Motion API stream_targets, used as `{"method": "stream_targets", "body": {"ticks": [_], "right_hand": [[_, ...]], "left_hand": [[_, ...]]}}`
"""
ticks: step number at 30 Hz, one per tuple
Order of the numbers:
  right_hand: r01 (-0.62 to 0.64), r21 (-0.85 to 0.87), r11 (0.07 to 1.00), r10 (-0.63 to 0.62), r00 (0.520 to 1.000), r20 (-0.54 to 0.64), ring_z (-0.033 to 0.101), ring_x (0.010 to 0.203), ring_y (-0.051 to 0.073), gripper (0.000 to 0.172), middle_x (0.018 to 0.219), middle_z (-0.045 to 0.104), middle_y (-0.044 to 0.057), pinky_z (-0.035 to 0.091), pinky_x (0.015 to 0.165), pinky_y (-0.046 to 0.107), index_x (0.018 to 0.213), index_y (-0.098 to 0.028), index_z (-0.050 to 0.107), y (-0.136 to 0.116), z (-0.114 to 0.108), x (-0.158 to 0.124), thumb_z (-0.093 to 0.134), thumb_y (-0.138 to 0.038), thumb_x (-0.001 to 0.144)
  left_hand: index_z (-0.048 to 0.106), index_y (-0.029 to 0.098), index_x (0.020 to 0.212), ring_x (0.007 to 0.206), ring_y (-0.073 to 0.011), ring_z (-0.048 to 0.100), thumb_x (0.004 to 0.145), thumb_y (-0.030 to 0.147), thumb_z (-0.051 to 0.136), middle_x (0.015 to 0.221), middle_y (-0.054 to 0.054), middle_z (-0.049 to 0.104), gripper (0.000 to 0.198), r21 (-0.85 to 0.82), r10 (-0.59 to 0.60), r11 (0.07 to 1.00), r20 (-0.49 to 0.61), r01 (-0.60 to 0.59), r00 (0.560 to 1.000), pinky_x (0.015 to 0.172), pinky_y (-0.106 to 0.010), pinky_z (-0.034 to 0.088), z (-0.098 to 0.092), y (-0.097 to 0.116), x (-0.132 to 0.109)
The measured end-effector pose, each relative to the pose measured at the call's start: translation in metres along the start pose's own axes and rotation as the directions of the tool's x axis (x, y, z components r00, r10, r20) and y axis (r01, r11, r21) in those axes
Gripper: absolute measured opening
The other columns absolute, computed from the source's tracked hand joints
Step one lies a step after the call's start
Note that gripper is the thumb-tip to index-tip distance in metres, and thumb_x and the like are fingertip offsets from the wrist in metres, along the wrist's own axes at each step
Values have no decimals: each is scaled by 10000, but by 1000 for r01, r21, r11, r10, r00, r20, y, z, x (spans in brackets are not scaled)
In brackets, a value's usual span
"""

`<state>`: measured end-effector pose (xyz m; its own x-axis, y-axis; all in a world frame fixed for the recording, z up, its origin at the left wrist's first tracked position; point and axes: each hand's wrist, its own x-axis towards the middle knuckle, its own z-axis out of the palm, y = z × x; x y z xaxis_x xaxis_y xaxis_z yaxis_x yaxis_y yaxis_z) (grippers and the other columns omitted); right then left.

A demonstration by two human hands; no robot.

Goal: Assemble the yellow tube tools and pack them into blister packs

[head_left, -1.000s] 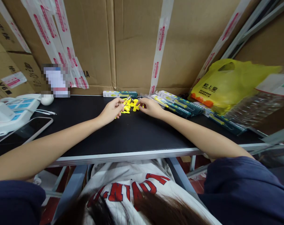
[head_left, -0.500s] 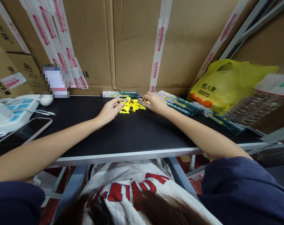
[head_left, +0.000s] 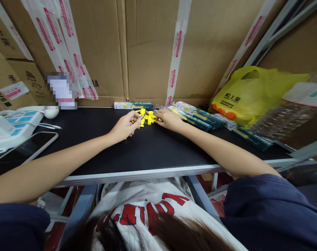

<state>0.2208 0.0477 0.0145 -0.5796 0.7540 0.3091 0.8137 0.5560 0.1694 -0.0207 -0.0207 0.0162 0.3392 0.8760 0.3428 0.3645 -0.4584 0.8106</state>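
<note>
A pile of small yellow plastic pieces (head_left: 149, 118) mixed with shiny metal tubes lies on the black tabletop. At its left side, my left hand (head_left: 125, 126) is closed, thumb against fingers, on a yellow plastic piece with a metal part at the fingertips; a yellow end peeks out beneath the palm. My right hand (head_left: 169, 120) rests at the pile's right side. Its fingers are curled down among the pieces, with a bit of yellow at the tips, and what they grip is mostly hidden.
Green-and-white printed boxes (head_left: 200, 116) lie right of the pile, another small box (head_left: 133, 105) behind it. Farther right are a yellow plastic bag (head_left: 252, 94) and a clear plastic bottle (head_left: 284, 115). A power strip (head_left: 24, 122) and phone (head_left: 24, 148) sit left. Cardboard (head_left: 148, 52) backs the table.
My left hand has turned and dropped slightly toward me, its fingers more closed around the yellow piece. My right hand has shifted a little left, its fingers now lower over the metal tubes.
</note>
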Motion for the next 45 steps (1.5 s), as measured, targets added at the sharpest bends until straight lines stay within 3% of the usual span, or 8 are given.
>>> {"method": "stream_targets", "body": {"ticks": [6, 10, 15, 17, 20, 23, 32, 45], "right_hand": [[-43, -9, 999, 43, 999, 10, 597, 1046, 267, 209, 1111, 653, 136, 436, 809, 335, 1040, -144, 649, -4, 3, 0, 541, -306, 962], [-45, -7, 999, 45, 999, 14, 602, 1024, 265, 168, 1094, 656, 141, 433, 780, 334, 978, -140, 647, -2, 5, 1, 528, -258, 960], [-97, 134, 986, 115, 985, -129, 606, 868, 241, 73, 935, 664, 115, 416, 703, 332, 836, -170, 555, 0, 3, 2, 543, -190, 905], [-64, 341, 938, 139, 970, -200, 588, 744, 199, 112, 815, 645, 69, 418, 665, 313, 791, -195, 481, -6, 0, 2, 552, -185, 877], [121, 642, 757, 60, 965, -254, 580, 663, 162, 179, 745, 642, 28, 437, 635, 290, 773, -225, 405, -26, -1, -2, 555, -244, 871], [209, 744, 635, -31, 969, -246, 574, 610, 152, 176, 688, 641, 8, 432, 603, 285, 789, -231, 411, -49, 0, -8, 555, -292, 871], [175, 735, 655, 77, 952, -295, 479, 546, 122, 198, 610, 519, -39, 347, 550, 257, 741, -228, 403, -55, 3, -11, 575, -289, 819], [197, 627, 754, 9, 951, -310, 430, 541, 104, 163, 621, 503, -35, 317, 553, 244, 734, -215, 414, -59, -1, -15, 550, -257, 813]], "left_hand": [[486, 184, 988, 561, -92, 491, 898, 279, 493, 635, 45, 584, 132, 158, 102, 982, -8, -100, 995, 594, -236, 391, -2, -2, 2], [546, 180, 1052, 579, -109, 482, 948, 378, 439, 608, 49, 556, 247, 191, 118, 975, 12, -118, 993, 623, -250, 369, -3, 1, 0], [556, 180, 965, 579, -109, 488, 956, 385, 433, 612, 42, 556, 240, 230, 133, 964, 21, -134, 991, 625, -249, 369, -2, 2, -1], [547, 183, 931, 581, -109, 509, 940, 366, 465, 623, 40, 567, 202, 264, 136, 955, 20, -136, 991, 629, -250, 375, -1, 2, -1], [545, 185, 896, 603, -122, 547, 920, 339, 493, 641, 30, 596, 163, 340, 139, 931, 7, -133, 990, 647, -257, 384, -2, 2, -2], [549, 190, 876, 638, -144, 579, 919, 347, 491, 663, 15, 631, 173, 399, 136, 907, 15, -131, 991, 656, -269, 390, -3, 1, -1], [505, 203, 840, 709, -167, 630, 907, 329, 506, 739, -10, 680, 143, 403, 137, 904, 44, -143, 990, 689, -282, 417, -2, -1, -2], [451, 217, 783, 650, -169, 633, 896, 338, 514, 669, 4, 669, 176, 395, 106, 910, 76, -128, 991, 639, -273, 405, 0, 1, -5]]}}
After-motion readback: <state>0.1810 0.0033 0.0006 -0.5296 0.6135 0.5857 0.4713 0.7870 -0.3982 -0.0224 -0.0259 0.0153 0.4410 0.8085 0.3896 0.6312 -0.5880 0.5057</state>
